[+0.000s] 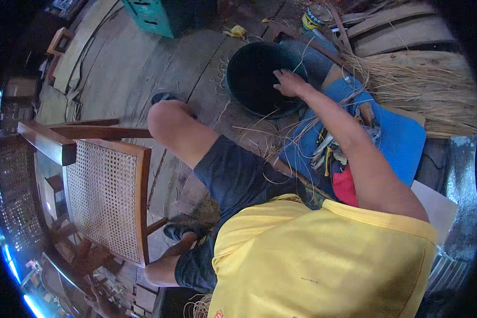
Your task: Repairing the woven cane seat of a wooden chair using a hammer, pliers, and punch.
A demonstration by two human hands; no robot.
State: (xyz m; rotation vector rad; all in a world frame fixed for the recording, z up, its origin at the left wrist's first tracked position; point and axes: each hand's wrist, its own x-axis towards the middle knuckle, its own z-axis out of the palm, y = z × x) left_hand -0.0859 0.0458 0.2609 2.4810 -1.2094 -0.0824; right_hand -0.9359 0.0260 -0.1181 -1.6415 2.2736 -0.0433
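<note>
My right hand (291,83) reaches over the opening of a dark round bucket (238,94). Its fingers are bent a little and apart, with nothing seen in them. The inside of the bucket is too dark to make out. Thin cane strands (302,151) lie loose beside the bucket and under my forearm. My left hand is out of the picture. A wooden chair with a woven cane panel (102,193) stands in front of my knees.
A blue board (403,135) to the right carries hand tools (326,148) and a red cloth (345,186). Behind it lies a large bundle of cane strands (429,87). A yellow can (312,20) and a green crate (149,17) stand on the plank floor (138,63).
</note>
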